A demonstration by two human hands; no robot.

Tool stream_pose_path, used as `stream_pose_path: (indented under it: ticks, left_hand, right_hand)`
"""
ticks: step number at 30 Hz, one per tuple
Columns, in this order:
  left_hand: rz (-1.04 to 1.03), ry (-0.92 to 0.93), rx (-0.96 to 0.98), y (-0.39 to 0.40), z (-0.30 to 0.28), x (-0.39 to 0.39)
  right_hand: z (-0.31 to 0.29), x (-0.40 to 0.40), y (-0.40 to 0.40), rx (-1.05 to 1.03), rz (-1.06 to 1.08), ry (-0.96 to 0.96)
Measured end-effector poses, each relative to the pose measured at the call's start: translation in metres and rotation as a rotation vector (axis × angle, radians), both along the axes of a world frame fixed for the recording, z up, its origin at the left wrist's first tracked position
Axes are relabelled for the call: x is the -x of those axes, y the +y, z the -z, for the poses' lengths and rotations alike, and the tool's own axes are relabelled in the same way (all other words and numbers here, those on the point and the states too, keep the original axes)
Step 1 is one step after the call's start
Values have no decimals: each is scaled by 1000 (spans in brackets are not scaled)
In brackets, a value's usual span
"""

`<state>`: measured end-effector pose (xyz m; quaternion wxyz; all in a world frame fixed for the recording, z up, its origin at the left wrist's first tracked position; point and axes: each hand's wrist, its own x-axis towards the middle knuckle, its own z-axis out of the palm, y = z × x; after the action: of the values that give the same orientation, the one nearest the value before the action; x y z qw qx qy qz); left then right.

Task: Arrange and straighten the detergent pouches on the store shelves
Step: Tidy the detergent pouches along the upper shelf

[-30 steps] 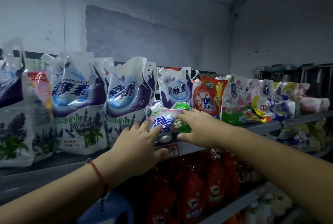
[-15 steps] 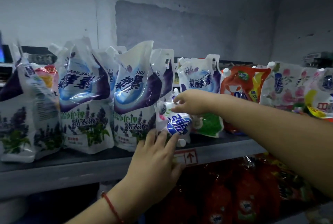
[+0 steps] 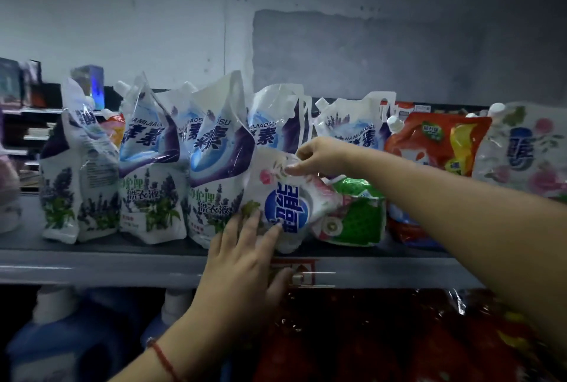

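Note:
A small white pouch with a blue round logo and pink flowers (image 3: 288, 197) stands tilted on the grey shelf (image 3: 122, 262). My right hand (image 3: 319, 156) pinches its top edge. My left hand (image 3: 245, 255) lies flat against its lower left side, fingers spread, with the thumb over the shelf's front lip. Several tall white-and-purple lavender pouches (image 3: 214, 166) stand upright to the left and behind. A green pouch (image 3: 356, 212) slumps just right of the small pouch.
An orange-red pouch (image 3: 438, 142) and a white floral pouch (image 3: 521, 151) stand further right on the shelf. Below the shelf are red refill bags (image 3: 368, 345) and blue bottles (image 3: 61, 335). A grey wall rises behind. A red arrow label (image 3: 294, 271) marks the shelf lip.
My right hand has lifted the small pouch's top, raising it more upright. My left hand stayed at its base. The camera has turned left, so the pouches sit further right in view.

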<state>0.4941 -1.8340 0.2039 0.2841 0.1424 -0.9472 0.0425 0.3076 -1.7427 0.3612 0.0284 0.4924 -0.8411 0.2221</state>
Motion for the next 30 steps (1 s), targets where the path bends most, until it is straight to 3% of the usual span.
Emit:
stream_pose_path:
  ticks: [6, 9, 11, 14, 19, 21, 24, 26, 30]
  left_hand:
    - [-80, 340, 27, 27, 2, 13]
    - [-88, 404, -21, 45, -5, 21]
    - [-24, 389, -202, 58, -13, 28]
    - [199, 344, -672, 71, -27, 44]
    - [488, 675, -894, 59, -49, 86]
    - [453, 703, -819, 48, -50, 95]
    - [315, 597, -476, 29, -38, 98]
    - [242, 514, -322, 21, -22, 95]
    - [139, 494, -195, 17, -5, 93]
  right_hand:
    - [-13, 5, 30, 303, -118, -282]
    - [-18, 6, 42, 504, -110, -413]
    - [-25, 8, 51, 662, -101, -531]
    - [-33, 11, 60, 863, -88, -687]
    - [-25, 1, 61, 1080, -94, -1040]
    - [-16, -2, 61, 1136, -117, -1149]
    - [7, 4, 60, 1174, -108, -1237]
    - [28, 9, 57, 1147, -29, -1250]
    - [57, 20, 50, 1165, 55, -1179]
